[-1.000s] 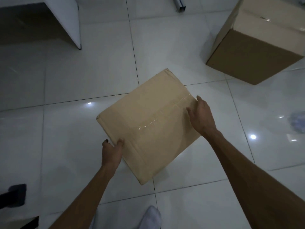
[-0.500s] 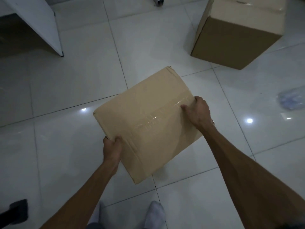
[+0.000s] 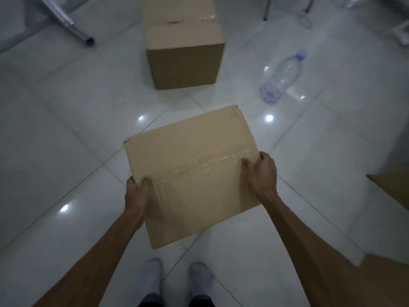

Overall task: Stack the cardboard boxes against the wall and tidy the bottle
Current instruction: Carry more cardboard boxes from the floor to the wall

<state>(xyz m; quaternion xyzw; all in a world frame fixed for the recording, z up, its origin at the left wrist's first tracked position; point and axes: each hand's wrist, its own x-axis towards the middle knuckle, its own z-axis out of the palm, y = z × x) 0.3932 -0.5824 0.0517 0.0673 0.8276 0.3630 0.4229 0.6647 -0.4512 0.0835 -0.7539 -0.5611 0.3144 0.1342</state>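
I hold a flat taped cardboard box (image 3: pixel 194 169) off the floor in front of me. My left hand (image 3: pixel 137 191) grips its left edge with the thumb on top. My right hand (image 3: pixel 262 171) grips its right edge near the tape seam. A second, taller cardboard box (image 3: pixel 183 47) stands on the tiled floor ahead. A clear plastic bottle (image 3: pixel 282 77) with a blue cap lies on its side to the right of that box.
A corner of another cardboard box (image 3: pixel 391 189) shows at the right edge. A metal leg (image 3: pixel 73 27) slants in at the upper left, and thin legs with a cable (image 3: pixel 305 16) stand at the upper right. My two socked feet (image 3: pixel 174 278) are below.
The view has swung right: the tall box now sits ahead at centre and the bottle has come fully into view. Both hands have closed on the box's edges and it sits squarer.
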